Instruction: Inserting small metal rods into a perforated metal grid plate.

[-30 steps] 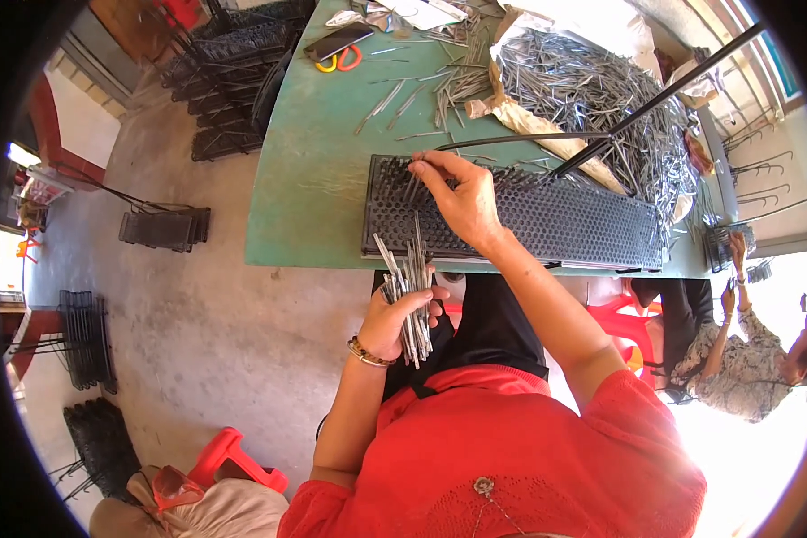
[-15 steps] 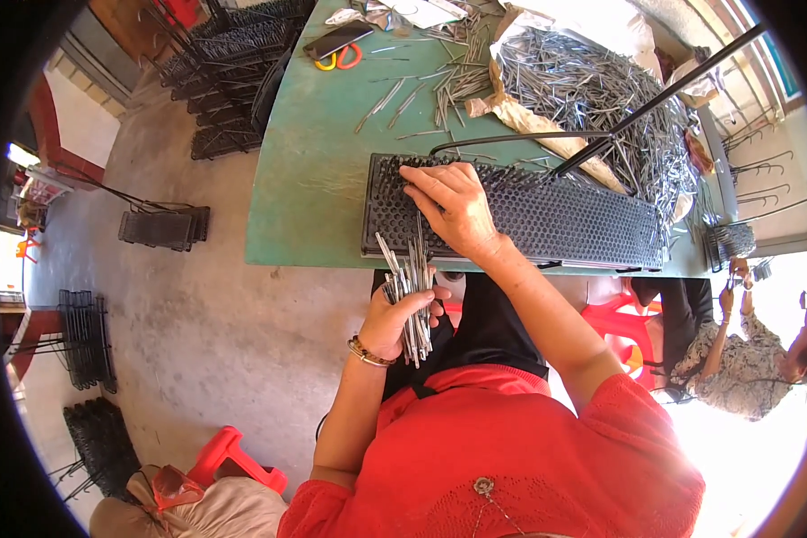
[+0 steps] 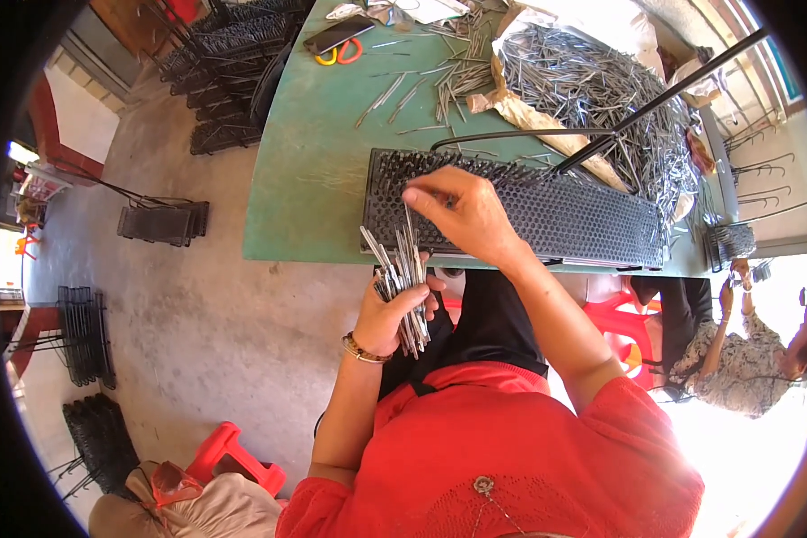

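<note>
My left hand (image 3: 392, 309) is closed round a bundle of thin grey metal rods (image 3: 403, 269), their ends fanning out above and below the fist. Just above the bundle, my right hand (image 3: 471, 215) is bent with thumb and forefinger pinched together. A single thin rod (image 3: 410, 215) shows at those fingertips, its lower end close to the bundle. Both hands are at the left end of a long black rack (image 3: 565, 220) full of round holes, lying along the table's near edge. Dark rod ends stick up from its far left rows. My right hand covers part of it.
A green table (image 3: 305, 179) carries a heap of loose rods (image 3: 583, 81) on torn brown paper (image 3: 547, 130), a phone (image 3: 339, 34) and scissors (image 3: 345, 52). A black bar (image 3: 663, 97) slants up from the rack. More black racks (image 3: 164, 224) stand left; another person (image 3: 744, 363) sits right.
My right hand has lifted off the rack's holes and come back nearer to me, over the bundle. My left hand with its rods has shifted slightly up and left.
</note>
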A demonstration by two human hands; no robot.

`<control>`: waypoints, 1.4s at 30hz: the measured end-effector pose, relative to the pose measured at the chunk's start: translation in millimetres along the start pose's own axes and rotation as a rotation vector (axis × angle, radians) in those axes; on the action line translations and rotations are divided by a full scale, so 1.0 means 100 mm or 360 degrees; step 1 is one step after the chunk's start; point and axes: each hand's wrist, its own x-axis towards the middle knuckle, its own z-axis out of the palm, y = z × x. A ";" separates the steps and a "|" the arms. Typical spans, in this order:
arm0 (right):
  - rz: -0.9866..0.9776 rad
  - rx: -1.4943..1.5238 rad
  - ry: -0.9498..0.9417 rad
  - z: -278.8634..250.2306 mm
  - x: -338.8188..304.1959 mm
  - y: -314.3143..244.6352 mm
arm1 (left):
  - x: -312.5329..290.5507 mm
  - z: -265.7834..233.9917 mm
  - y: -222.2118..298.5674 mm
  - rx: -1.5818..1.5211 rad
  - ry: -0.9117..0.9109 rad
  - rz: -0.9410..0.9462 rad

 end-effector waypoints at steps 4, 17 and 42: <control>0.0460 0.0631 -0.0510 0.00 -0.03 0.10 | -0.02 0.06 0.09 0.0079 -0.0013 0.0023; -0.0098 0.0301 0.0325 0.30 0.33 0.04 | 0.07 -0.22 0.64 0.0421 0.0464 0.0664; -0.0700 -0.0334 0.0243 0.49 0.29 0.00 | 0.74 -1.05 0.96 0.0510 0.0706 0.0985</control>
